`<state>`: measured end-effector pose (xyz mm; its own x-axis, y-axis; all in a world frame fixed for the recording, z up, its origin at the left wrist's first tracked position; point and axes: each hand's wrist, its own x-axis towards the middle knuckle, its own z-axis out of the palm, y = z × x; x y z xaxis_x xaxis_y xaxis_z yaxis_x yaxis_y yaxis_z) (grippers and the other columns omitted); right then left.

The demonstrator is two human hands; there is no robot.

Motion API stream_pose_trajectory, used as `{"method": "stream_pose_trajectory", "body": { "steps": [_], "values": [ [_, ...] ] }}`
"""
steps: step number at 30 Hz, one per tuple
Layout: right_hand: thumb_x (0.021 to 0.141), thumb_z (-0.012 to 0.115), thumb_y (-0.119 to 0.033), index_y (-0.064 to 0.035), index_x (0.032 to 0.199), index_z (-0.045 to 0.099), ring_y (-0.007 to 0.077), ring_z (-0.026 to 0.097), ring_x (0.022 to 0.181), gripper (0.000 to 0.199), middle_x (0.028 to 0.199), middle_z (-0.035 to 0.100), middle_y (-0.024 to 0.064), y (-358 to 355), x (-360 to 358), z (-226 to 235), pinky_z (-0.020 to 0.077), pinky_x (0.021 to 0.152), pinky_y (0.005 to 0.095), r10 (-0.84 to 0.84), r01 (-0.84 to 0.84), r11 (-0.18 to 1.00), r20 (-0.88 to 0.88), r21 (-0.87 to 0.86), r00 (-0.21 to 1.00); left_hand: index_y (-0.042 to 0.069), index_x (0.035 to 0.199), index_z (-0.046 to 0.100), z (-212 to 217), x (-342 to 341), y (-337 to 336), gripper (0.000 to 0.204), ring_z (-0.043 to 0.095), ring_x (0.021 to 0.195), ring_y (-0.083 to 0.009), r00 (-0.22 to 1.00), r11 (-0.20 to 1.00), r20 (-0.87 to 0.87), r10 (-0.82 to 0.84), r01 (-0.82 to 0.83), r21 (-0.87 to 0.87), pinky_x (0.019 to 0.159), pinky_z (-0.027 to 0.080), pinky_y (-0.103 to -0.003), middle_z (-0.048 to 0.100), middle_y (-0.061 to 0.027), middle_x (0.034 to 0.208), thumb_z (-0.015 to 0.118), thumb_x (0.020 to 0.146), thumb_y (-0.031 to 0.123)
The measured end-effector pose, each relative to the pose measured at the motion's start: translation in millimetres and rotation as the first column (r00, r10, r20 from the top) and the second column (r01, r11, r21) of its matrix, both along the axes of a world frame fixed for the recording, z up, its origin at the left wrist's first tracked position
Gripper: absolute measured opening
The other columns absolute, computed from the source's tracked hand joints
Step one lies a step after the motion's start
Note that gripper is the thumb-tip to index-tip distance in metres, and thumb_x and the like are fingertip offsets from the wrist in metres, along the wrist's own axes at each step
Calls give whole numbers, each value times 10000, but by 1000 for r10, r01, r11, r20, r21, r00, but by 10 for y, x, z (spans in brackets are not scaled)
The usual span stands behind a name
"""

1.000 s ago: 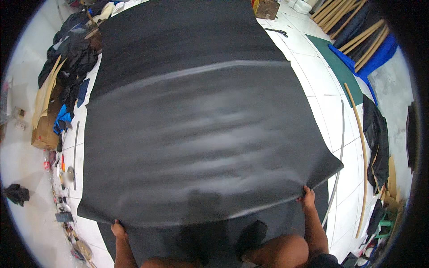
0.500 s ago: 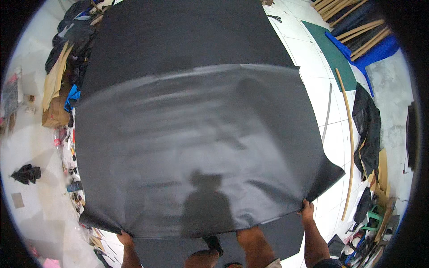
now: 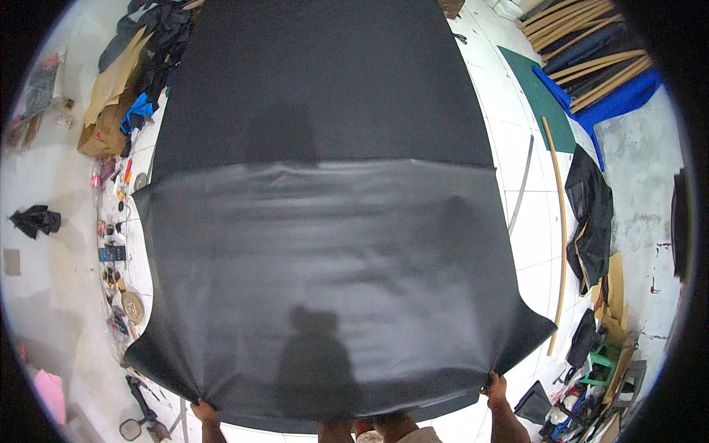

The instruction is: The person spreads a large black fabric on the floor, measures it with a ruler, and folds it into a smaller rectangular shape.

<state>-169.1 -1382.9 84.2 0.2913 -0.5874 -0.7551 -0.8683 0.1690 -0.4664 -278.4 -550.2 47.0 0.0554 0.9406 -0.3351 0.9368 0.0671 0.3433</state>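
A large black sheet (image 3: pixel 332 251), slightly glossy and wrinkled, is stretched between my two hands at its near edge. My left hand (image 3: pixel 205 413) grips that edge at the lower left, fingers closed on it. At the lower right my right hand (image 3: pixel 493 385) pinches the same edge. Beyond each hand a corner of the sheet flares outward. Underneath, and stretching away to the far side, lies a matte black sheet (image 3: pixel 332 81). My legs show at the bottom, partly hidden by the held sheet.
White floor tiles (image 3: pixel 532 244) border the sheets. On the right are a long thin wooden strip (image 3: pixel 559 236), a grey strip (image 3: pixel 521 184) and a black folded piece (image 3: pixel 588 221). Small tools and a cardboard box (image 3: pixel 102 139) line the left side. A green stool (image 3: pixel 602 363) stands lower right.
The held sheet has been drawn toward me; its far edge is nearer, baring more of the matte sheet. Both hands are lower in view, and the right corner has spread out.
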Motion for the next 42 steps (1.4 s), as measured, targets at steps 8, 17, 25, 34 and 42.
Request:
{"method": "stream_pose_trajectory", "body": {
  "steps": [8, 17, 25, 34, 42],
  "values": [
    [864, 575, -316, -13, 1017, 487, 193, 562, 486, 350, 668, 546, 95, -258, -1254, 231, 549, 463, 360, -20, 14, 1000, -214, -28, 977, -67, 1076, 512, 100, -1563, -126, 391, 588, 869, -311, 991, 990, -6, 135, -134, 41, 755, 487, -434, 603, -180, 980, 581, 850, 245],
    [909, 561, -306, -26, 888, 539, 183, 550, 459, 282, 569, 521, 63, -357, -2039, 250, 564, 533, 399, -47, 71, 981, -130, 182, 990, -112, 1105, 519, 75, -2415, -91, 472, 611, 875, -343, 962, 962, 87, 260, -251, -106, 703, 497, -480, 610, -247, 1036, 570, 900, 311],
    [906, 593, -319, 19, 985, 548, 201, 611, 584, 349, 727, 594, 113, 71, -1055, 339, 587, 592, 391, 37, -16, 954, -65, 300, 997, 54, 797, 519, 441, -2476, -1107, 215, 589, 599, -196, 751, 762, -147, -644, 612, -213, 585, 498, -354, 608, -93, 699, 694, 837, 173],
    [903, 640, -354, 30, 1061, 565, 244, 659, 669, 422, 779, 635, 127, 671, -1080, 384, 588, 653, 392, 63, -42, 884, -30, 465, 998, 62, 884, 592, 1497, -1308, -4582, 131, 589, 724, -130, 810, 526, 382, -446, 582, -620, 635, 502, -296, 603, -36, 795, 641, 908, 180],
    [957, 472, -487, -41, 1053, 632, 243, 654, 731, 484, 863, 673, 127, 831, -1009, 327, 525, 667, 366, 708, -769, 592, 301, 240, 639, 109, 1040, 530, 1619, -531, -6513, 395, 584, 766, -214, 929, 445, 112, 353, -62, -893, 661, 528, -395, 563, -51, 858, 525, 939, 491]
  ]
}}
